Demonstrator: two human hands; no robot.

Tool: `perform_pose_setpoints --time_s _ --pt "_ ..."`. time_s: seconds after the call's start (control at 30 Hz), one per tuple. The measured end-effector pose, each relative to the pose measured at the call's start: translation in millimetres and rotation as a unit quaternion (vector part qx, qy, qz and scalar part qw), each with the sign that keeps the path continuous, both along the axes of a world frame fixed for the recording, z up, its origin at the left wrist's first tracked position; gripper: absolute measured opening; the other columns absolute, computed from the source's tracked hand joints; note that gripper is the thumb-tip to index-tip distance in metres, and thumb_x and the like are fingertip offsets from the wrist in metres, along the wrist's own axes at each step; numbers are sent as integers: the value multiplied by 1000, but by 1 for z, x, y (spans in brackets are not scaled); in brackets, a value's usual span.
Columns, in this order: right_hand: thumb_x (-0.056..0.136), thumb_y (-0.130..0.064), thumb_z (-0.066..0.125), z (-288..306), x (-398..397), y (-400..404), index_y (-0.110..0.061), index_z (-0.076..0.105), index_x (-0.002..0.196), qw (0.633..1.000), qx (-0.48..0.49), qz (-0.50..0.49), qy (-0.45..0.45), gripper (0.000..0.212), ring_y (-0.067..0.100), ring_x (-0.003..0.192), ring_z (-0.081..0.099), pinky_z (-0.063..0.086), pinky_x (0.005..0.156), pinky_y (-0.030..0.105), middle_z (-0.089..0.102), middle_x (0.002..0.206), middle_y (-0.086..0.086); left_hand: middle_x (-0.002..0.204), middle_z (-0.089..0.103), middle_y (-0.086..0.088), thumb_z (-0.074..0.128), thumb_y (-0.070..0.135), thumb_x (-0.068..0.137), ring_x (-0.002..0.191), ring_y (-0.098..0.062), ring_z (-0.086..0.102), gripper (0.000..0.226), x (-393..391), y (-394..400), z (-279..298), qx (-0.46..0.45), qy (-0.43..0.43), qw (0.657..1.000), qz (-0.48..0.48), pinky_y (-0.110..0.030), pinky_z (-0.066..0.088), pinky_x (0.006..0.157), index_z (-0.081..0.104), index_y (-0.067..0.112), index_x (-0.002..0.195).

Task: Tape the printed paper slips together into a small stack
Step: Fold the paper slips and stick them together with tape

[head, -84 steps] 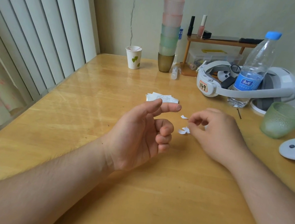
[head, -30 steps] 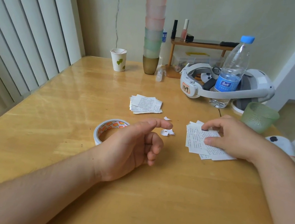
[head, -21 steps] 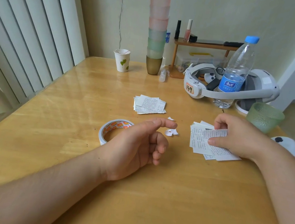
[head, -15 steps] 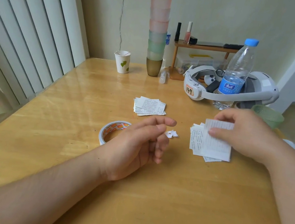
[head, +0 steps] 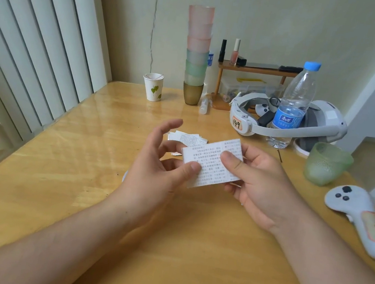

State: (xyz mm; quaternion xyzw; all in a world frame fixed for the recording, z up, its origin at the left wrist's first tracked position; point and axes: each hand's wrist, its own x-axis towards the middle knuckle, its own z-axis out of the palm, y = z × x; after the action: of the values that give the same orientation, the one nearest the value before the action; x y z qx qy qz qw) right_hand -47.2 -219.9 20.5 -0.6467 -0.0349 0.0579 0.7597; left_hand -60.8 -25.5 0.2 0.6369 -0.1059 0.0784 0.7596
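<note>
A glossy wooden table point(head: 61, 172). A paper cup point(head: 152, 87) stands left of the cup stack point(head: 197, 54); bottle point(head: 293, 103), headset point(head: 280, 123) right.

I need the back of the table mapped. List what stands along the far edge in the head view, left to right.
paper cup → stack of tumblers → small wooden shelf → white headset → green cup

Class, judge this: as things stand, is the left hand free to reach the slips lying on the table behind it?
Probably not yet: the left hand pinches the held printed slip together with the right hand.
</note>
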Motion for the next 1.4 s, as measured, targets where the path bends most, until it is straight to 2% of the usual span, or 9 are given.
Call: perform_pose_setpoints --time_s 0.17,0.3,0.43,0.53,0.63,0.8,0.97,1.07,1.4 --pt "97 -10 65 -2 -1 4 -11 68 121 997 54 23 47 23 25 92 71 54 67 30 78 109 15 114 62 -2 70 -7 93 86 -26 69 69 -1 0 -1 7 -9 1000 2 -49 55 79 52 42 138" --pt "101 -8 59 -3 -1 9 -10 64 125 996 66 14 51 25 25 96 76 59 73 35 77 112 15 122 62 -3 62 -14 96 82 -22 69 71 -1 2 -2 40 -9 999 3 -32 56 69 53 44 137" --pt "103 -8 58 -4 -3 9 -11 61 122 998 42 11 43 20 25 89 77 60 64 31 79 106 14 128 62 5 63 -12 96 83 -22 70 69 -1 6 -4 88 -28 996 8 -37 55 67 58 48 130" --pt "103 -8 59 -6 -3 10 -11 61 117 999 -16 -15 29 15 25 88 78 60 67 34 79 100 12 137 55 5 67 -2 97 97 -15 69 58 -2 8 -4 151 -66 986 1 -24 52 58 60 45 130" --pt "103 -9 60 -7 -3 11 -9 60 115 998 -29 -30 46 12 27 87 78 59 67 35 80 97 11 145 45 5 71 21 94 126 -17 58 45 -4 14 -3 275 -167 947 23 -32 55 89 62 40 134" --pt "104 -8 56 -4 -5 11 -3 60 115 997 -5 -13 70 13 31 91 78 63 79 45 79 100 16 154 34 3 60 49 96 147 -17 31 45 -6 19 -2 475 -248 842 59 -29 27 120 61 39 139" --pt "105 -8 50 -1 -8 13 -8 60 96 996 23 6 86 13 41 97 75 61 87 55 75 105 26 155 32 2 54 58 96 145 -18 26 45 -7 22 -1 518 -239 819 63 -28 22 116 60 45 139" --pt "106 -8 49 -1 -9 12 4 57 113 996 10 5 87 16 41 99 75 60 91 58 75 106 27 154 37 -4 56 57 96 144 -25 28 44 -5 24 3 557 -276 780 76 -41 31 117 64 42 137" --pt "105 -4 48 4 -11 9 -4 63 105 997 11 2 82 15 33 91 78 64 81 48 79 96 17 152 45 -13 54 62 97 142 -38 36 44 -1 29 8 633 -339 689 101 -56 34 113 71 38 130"
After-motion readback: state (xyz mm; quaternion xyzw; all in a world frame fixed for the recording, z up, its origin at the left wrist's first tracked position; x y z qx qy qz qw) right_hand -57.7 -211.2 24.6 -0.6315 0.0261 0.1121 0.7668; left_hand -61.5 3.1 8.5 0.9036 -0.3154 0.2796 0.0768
